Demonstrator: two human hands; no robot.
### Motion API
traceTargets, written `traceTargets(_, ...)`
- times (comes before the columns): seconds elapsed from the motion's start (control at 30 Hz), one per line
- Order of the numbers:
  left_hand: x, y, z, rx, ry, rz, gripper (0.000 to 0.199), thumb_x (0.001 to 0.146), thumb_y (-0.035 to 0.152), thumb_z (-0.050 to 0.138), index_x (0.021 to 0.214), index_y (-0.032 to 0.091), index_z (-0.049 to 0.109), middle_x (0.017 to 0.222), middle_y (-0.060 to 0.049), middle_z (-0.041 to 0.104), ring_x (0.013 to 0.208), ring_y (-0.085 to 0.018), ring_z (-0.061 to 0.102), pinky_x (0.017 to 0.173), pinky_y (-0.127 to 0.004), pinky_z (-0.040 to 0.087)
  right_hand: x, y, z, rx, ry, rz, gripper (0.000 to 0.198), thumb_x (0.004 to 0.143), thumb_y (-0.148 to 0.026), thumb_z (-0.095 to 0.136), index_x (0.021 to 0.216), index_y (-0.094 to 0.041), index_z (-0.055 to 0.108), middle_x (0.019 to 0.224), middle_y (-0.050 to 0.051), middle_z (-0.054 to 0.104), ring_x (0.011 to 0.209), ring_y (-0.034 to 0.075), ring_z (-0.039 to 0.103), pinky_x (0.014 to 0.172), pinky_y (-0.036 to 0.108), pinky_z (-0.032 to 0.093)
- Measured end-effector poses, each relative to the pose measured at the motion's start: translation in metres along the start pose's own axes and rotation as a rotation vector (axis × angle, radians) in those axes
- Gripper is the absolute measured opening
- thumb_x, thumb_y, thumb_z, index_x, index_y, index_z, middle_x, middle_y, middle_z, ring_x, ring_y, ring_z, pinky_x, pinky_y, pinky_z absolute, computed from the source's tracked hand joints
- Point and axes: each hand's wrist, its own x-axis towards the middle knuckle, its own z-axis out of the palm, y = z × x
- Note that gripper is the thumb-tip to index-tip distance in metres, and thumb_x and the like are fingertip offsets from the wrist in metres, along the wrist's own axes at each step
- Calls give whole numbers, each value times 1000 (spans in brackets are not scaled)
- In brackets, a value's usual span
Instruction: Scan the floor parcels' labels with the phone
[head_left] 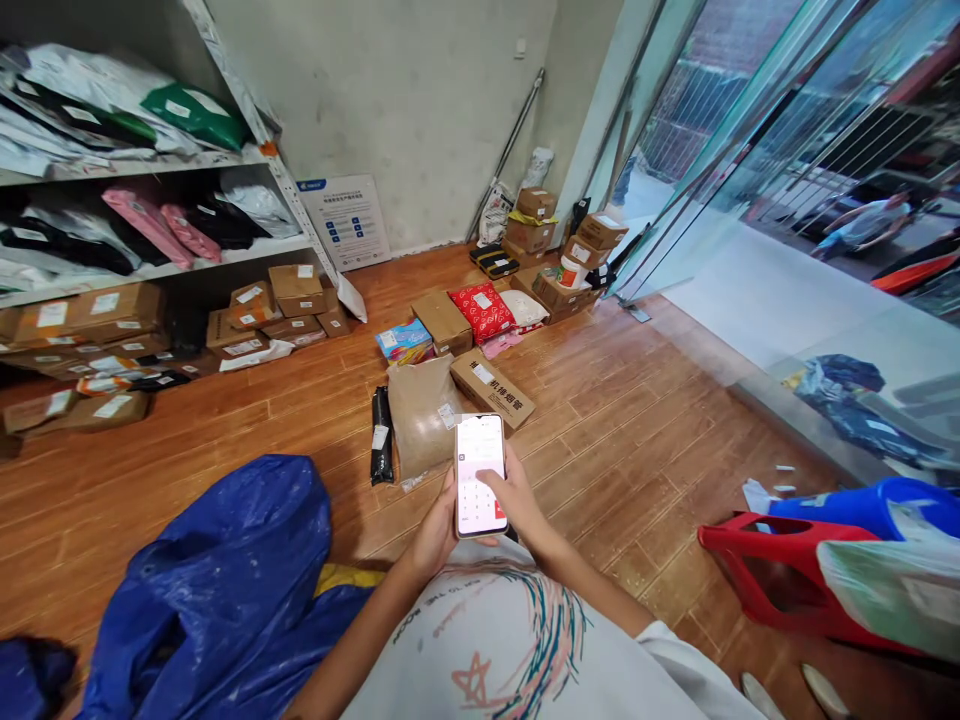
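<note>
A smartphone [475,505] with a lit white screen and a number keypad is held upright in front of my chest. My left hand [437,525] wraps round its left edge. On the other side, my right hand [520,500] grips the phone, its thumb lying over the upper part of the keypad. Just beyond the phone, a large tan parcel [424,410] rests on the wooden floor. A narrow black package [382,440] lies along its left side, and a long cardboard box [493,388] with printed characters lies to its right.
Metal shelves [292,205] with bagged parcels and boxes stand at the left. A blue tarp bundle [225,570] lies front left. At the right are a red plastic stool [780,580] and a glass door [720,190]. A red patterned parcel [480,312] sits among boxes ahead.
</note>
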Motion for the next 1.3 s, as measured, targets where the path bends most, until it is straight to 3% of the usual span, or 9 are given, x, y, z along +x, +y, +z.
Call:
traceTargets(0.13, 9, -3, -2, 7, -6, 24, 61, 94, 44, 47, 149, 35, 24, 137, -8, 53, 110, -27, 61, 79, -38, 59, 10, 1, -1, 4, 11, 6, 26, 79, -27, 64, 103, -21, 59, 91, 1, 69, 80, 20, 63, 66, 28, 48)
traceTargets(0.3, 16, -7, -2, 5, -12, 33, 62, 94, 41, 48, 150, 35, 22, 136, -8, 54, 111, -26, 61, 81, -39, 59, 19, 5, -6, 41, 3, 5, 26, 82, -34, 63, 105, -21, 57, 91, 1, 69, 73, 18, 62, 64, 27, 48)
traceTargets(0.57, 20, 1, 14, -39, 12, 13, 70, 89, 47, 55, 149, 33, 23, 137, -9, 54, 111, -28, 60, 81, -40, 59, 12, -12, -30, 78, -186, 37, 25, 78, -29, 61, 102, -21, 60, 89, 0, 70, 74, 18, 62, 65, 28, 49)
traceTargets(0.77, 22, -7, 10, -14, -1, 48, 66, 91, 40, 55, 149, 36, 24, 142, -6, 50, 115, -27, 58, 84, -40, 58, 13, -7, -21, 38, -78, 14, 29, 82, -35, 65, 106, -22, 57, 90, 1, 67, 70, 17, 59, 61, 26, 47)
traceTargets(0.87, 22, -7, 13, -35, 12, 58, 67, 90, 39, 55, 149, 37, 24, 142, -5, 49, 116, -27, 57, 86, -41, 58, 12, -10, -24, 39, -120, 9, 29, 84, -35, 60, 110, -22, 57, 90, 1, 67, 71, 17, 59, 60, 26, 46)
traceTargets(1.07, 18, -1, 20, -79, 17, 57, 69, 89, 35, 55, 150, 33, 23, 140, -6, 51, 115, -28, 58, 85, -42, 59, 4, -21, -49, 24, -310, 0, 33, 80, -20, 50, 111, -22, 63, 104, 0, 68, 91, 20, 60, 80, 30, 46)
traceTargets(1.3, 18, -3, 17, -85, -22, 30, 71, 85, 30, 54, 149, 34, 23, 141, -6, 50, 113, -30, 58, 82, -45, 58, 3, -18, -50, 45, -306, -18, 33, 81, -27, 55, 113, -21, 61, 101, 1, 69, 86, 20, 61, 79, 31, 47)
